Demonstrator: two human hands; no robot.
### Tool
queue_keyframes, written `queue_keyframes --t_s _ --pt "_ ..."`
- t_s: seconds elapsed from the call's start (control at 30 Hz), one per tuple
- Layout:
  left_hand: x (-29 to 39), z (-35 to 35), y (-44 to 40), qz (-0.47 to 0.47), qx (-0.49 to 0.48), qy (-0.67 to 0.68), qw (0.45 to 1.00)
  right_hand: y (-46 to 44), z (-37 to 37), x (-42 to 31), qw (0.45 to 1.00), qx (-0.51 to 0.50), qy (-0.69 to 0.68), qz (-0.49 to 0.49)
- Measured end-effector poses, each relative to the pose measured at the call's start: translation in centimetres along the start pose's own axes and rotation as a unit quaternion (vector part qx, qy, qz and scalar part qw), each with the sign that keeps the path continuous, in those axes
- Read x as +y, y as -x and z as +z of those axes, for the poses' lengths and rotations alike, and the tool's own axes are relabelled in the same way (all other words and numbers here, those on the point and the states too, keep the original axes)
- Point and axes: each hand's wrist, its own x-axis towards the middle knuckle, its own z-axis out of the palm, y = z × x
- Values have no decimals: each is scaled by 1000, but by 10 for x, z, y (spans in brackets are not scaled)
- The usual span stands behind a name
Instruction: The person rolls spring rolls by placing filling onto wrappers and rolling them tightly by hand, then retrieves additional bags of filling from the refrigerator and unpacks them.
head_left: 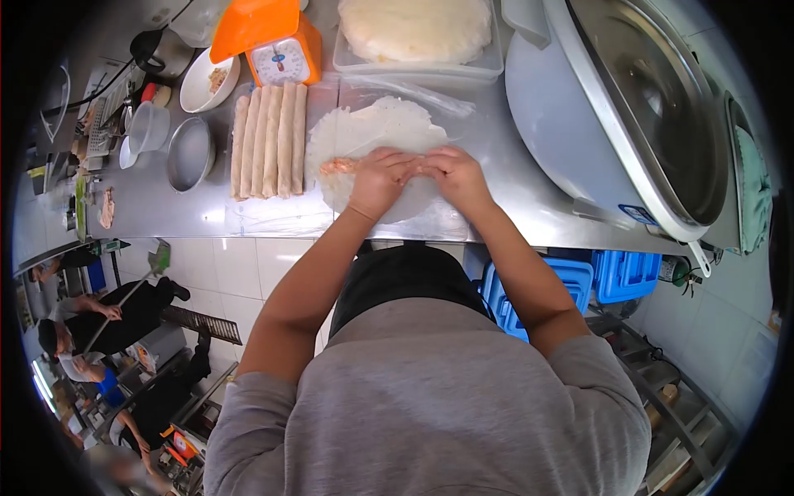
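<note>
A thin round pale wrapper (pixel 372 128) lies flat on the steel table before me. Across it runs a strip of orange-pink filling (pixel 337 166), its left end showing and the rest mostly covered by my fingers. My left hand (pixel 385 178) bends over the middle of the strip, fingers closed and pressed down on it. Fingertips nearly touching the left ones, my right hand (pixel 457 176) is closed over the strip's right part. Left of the wrapper, several long finished rolls (pixel 269 140) lie side by side. A tray (pixel 488 73) behind holds a stack of wrappers (pixel 413 29).
An orange scale (pixel 281 58) stands behind the rolls. A white bowl (pixel 201 87) with some filling and a round metal tin (pixel 190 157) are at left. A large tilted pan (pixel 571 124) takes up the right side. Blue crates (pixel 626 277) sit below; people work at lower left.
</note>
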Motion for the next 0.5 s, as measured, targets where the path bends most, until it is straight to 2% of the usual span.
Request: queue_keyframes --t_s 0.07,0.13,0.17,0.23,0.27,0.33,0.37,0.43,0.47,0.5 --pt "1 1 -2 -1 -25 -1 1000 3 -5 -2 993 34 -77 87" --pt "8 -8 -9 -11 -70 -15 997 -2 -7 -6 954 92 -234 164" --pt "15 -10 -13 -69 -73 52 994 -3 -7 -8 921 121 -310 202" --pt "30 -14 -18 -180 -82 183 963 -8 -7 -15 903 94 -347 235" --pt "28 -18 -17 -171 -70 129 974 -10 -8 -19 893 81 -365 250" --pt "20 -29 -15 -150 -41 23 988 -14 -4 -31 986 31 -134 90" --pt "15 -36 -12 -136 -67 -19 988 -15 0 -37 1000 4 -12 8" --pt "6 -51 -4 -110 -117 -105 982 -15 16 -40 997 -73 8 14" --pt "-3 -49 1 -99 -118 -89 984 -16 23 -40 994 -110 17 16" --pt "-16 -43 9 -86 -120 -73 986 -16 26 -41 994 -104 11 44"
